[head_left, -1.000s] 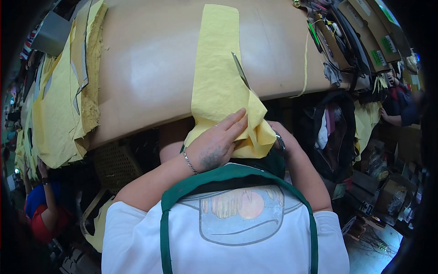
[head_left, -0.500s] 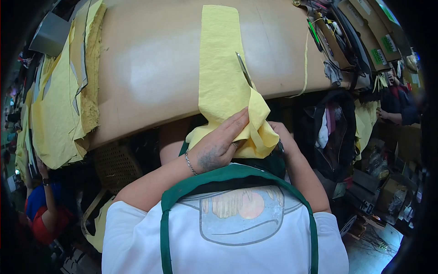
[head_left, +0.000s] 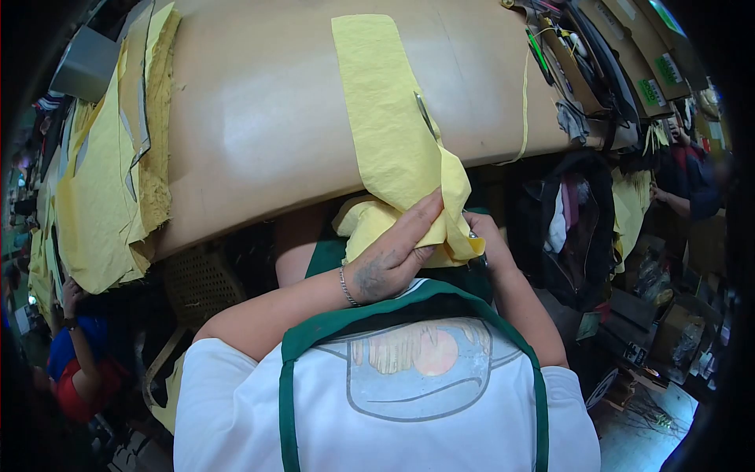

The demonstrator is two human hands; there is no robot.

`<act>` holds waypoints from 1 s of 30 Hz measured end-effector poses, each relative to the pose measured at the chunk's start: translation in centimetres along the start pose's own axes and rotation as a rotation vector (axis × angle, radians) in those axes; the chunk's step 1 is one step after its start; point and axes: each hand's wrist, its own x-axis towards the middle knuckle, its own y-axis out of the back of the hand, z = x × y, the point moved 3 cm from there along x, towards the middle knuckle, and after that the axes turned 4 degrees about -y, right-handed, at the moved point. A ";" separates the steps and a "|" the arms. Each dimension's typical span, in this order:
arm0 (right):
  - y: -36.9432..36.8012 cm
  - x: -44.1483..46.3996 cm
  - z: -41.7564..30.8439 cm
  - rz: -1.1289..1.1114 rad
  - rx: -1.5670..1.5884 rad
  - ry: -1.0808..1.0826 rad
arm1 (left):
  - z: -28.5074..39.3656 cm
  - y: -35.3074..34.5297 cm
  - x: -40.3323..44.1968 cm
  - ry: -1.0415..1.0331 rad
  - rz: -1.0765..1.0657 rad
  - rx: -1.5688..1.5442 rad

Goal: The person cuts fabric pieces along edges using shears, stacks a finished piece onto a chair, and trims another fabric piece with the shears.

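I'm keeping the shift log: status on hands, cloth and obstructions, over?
Left hand on yellow cloth, grip unclear. Right hand partly hidden behind a fold. Metal blade at cloth's right edge, no obstruction seen beyond its tip.

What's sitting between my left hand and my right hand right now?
Bunched folds of yellow cloth lie between your left hand and right hand, as the head view shows.
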 end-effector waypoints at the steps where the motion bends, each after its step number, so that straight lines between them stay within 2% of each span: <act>1: 0.1 0.1 0.1 0.009 -0.009 -0.008 | -0.1 -0.1 0.0 -0.013 0.006 -0.003; 10: 0.2 -0.3 -0.1 -0.042 -0.004 0.031 | -0.7 -0.4 -0.2 0.013 0.035 -0.074; 13: -0.1 -0.8 -1.9 -0.160 0.225 -0.019 | -0.5 -0.7 0.0 0.032 -0.005 -0.153; 14: 0.0 -1.1 -2.5 -0.306 0.202 0.065 | -0.5 -0.8 -0.1 0.035 -0.012 -0.155; 17: 0.2 0.8 -1.5 -0.434 0.497 0.067 | -0.9 -1.0 -0.2 0.024 -0.021 -0.176; 19: 0.2 0.7 -2.8 -0.465 0.437 0.121 | -0.8 -0.9 -0.3 0.004 -0.010 -0.211; 21: 0.0 0.6 -3.7 -0.496 0.408 0.149 | -1.2 -1.0 -0.8 0.176 0.020 -0.460; 23: 0.0 0.5 -4.1 -0.522 0.406 0.152 | -1.5 -1.1 -0.9 0.243 0.038 -0.579; 26: -0.1 1.2 -3.4 -0.503 0.525 0.173 | -1.9 -1.2 -0.9 0.189 0.027 -0.525; 29: 0.6 2.5 -2.6 -0.365 0.190 0.057 | -1.5 -0.7 -0.6 0.127 -0.030 -0.393; 30: 0.5 2.3 -2.9 -0.294 0.132 0.086 | -1.3 -0.6 -0.4 0.102 -0.049 -0.349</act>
